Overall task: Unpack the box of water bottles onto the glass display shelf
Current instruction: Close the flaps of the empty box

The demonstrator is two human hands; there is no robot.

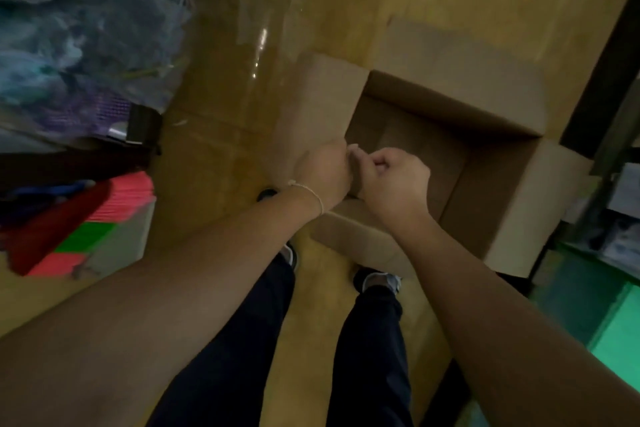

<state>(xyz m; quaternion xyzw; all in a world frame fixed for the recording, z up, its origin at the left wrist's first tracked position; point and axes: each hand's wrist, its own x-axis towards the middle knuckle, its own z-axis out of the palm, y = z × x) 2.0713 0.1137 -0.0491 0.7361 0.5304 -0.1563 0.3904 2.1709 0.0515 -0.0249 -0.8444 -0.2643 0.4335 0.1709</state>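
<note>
Above the near left corner of the open brown cardboard box (495, 184), standing flaps-out on the yellow floor (221, 135), the right hand (393, 178) curls its grip tightly closed beside the left hand (323, 175), whose grip I cannot tell.

One box (502, 184), open, just beyond the fingers, with four flaps (322, 97) spread around it. Two hands, the left hand (323, 173) and the right hand (394, 177), knuckles nearly touching. One bracelet (311, 194), behind the left fingers. Two shoes (381, 282), below the fingers. One stack (104, 218) of coloured sheets, far left of them.
</note>
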